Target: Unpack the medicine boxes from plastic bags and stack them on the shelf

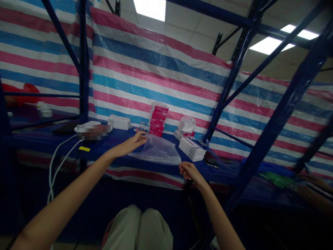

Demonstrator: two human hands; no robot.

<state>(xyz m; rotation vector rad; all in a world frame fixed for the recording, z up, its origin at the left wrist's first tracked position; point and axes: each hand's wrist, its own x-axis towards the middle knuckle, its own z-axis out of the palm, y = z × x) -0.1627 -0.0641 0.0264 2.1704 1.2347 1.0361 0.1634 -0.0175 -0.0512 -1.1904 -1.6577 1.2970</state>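
- The bag (161,150) was laid on the shelf (117,134).
- The left hand (133,142) was held open at the bag's left edge.
- The right hand (190,171) was curled by its right corner; whether anything was pinched could not be told.
- Smoothing was perhaps being done; a held edge seemed needed next.

The thin, translucent, whitish plastic bag (160,151) lay spread out, limp and lightly wrinkled, on the blue tabletop (117,134) at twelve o'clock from the wearer. Its far end reached toward eleven o'clock; one corner pointed to four o'clock, near the tabletop's front edge.
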